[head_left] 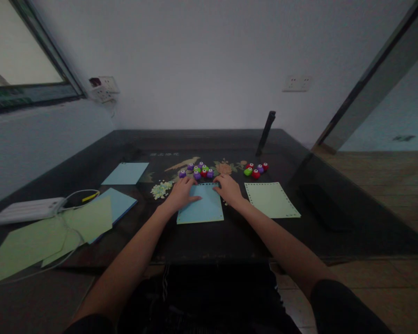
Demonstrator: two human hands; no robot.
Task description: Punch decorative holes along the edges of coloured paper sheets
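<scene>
A blue paper sheet (202, 208) lies on the dark table (230, 241) right in front of me. My left hand (181, 194) rests flat on its upper left corner, fingers apart. My right hand (229, 189) sits at its upper right corner, fingers spread on the table and the sheet's edge. Just beyond the fingertips stands a cluster of small purple, green and red paper punches (198, 171). A second group of punches (256, 170) sits further right. A pale green sheet (271, 199) with punched edges lies right of my right hand.
A pile of paper confetti (161, 189) lies left of my left hand. More blue sheets (126, 173) and green sheets (52, 234) cover the table's left side, beside a white power bank (28, 209) with cable. A black stick-like object (266, 132) stands at the back.
</scene>
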